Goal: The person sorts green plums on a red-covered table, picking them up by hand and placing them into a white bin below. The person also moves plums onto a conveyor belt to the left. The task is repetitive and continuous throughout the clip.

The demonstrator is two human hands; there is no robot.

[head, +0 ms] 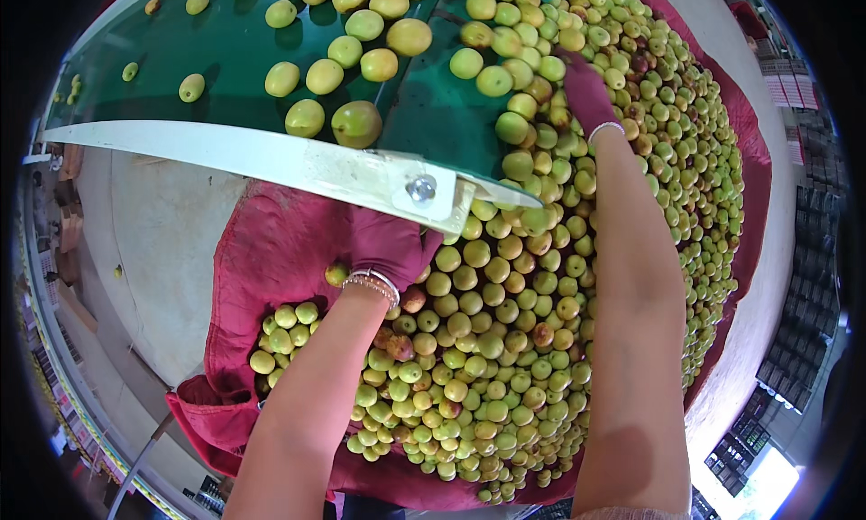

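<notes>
My right hand [586, 90], in a maroon glove, reaches into the heap of green jujube-like fruits [487, 317] beside the lower end of a green conveyor belt [230, 40]. Fruits touch its fingertips, which are partly hidden; whether it grips one I cannot tell. My left hand [392, 246], gloved alike and with bracelets at the wrist, is under the white side rail [270, 158] of the conveyor. The rail hides its fingers. One fruit [336, 274] lies beside that wrist. Several fruits rest spread out on the belt, and more crowd its lower edge. Some have brown or reddish patches.
A red cloth [270, 249] lies under the heap, its edge bunched at lower left. A bolt [421, 188] sits at the rail's end. Concrete floor [159, 236] shows on the left. Stacked dark crates [802, 290] and boxes [788, 83] stand at the right.
</notes>
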